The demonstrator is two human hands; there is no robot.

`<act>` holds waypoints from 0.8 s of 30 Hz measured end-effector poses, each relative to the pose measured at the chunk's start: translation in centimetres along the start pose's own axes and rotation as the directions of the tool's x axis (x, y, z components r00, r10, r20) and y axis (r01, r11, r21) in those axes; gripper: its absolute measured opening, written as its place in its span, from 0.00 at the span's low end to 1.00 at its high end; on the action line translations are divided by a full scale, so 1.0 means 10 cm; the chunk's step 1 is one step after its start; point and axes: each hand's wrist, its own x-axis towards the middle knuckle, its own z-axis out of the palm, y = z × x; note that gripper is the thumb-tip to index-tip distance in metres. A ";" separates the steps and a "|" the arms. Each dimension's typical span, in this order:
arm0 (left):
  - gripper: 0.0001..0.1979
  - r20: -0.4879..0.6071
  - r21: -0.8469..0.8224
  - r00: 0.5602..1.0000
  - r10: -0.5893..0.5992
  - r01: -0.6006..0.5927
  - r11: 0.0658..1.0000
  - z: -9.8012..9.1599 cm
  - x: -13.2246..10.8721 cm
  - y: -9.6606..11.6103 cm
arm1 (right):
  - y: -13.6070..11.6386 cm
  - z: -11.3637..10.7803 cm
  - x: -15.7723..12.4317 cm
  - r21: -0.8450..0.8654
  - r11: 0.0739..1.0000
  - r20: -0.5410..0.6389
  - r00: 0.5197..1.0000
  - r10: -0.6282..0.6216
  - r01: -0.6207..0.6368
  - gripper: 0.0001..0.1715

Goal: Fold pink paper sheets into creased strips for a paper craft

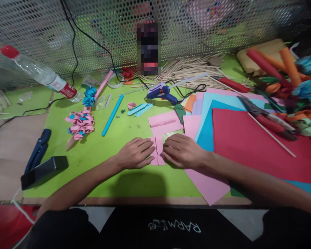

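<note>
A small pink paper (157, 151) lies on the green table covering, its two sides folded inward so that their edges nearly meet along a crooked middle line. My left hand (137, 153) grips its left side, fingers bent and together. On the right side, my right hand (181, 151) holds it the same way, with the fingertips partly hidden. Just beyond is another pink sheet (166, 122) with a folded strip across it. A larger pink sheet (208, 186) reaches under my right forearm.
A blue glue gun (162, 93) with a black cord lies ahead. Red sheets (261, 145), pliers (269, 119) and wooden sticks (191, 71) are to the right and back. At left are a bottle (45, 76), pink paper curls (81, 124), a stapler (37, 150) and a black box (44, 173).
</note>
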 end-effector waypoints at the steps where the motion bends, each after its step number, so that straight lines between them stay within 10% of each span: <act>1: 0.15 0.002 -0.001 1.000 -0.001 0.001 1.000 0.00 -0.01 0.00 | 0.02 0.00 -0.02 -0.006 1.000 0.012 1.000 -0.026 0.026 0.11; 24: 0.25 0.032 -0.117 0.992 -0.124 0.127 0.985 0.06 -0.03 0.06 | 0.07 0.07 -0.11 0.016 0.973 -0.108 0.967 -0.229 0.232 0.12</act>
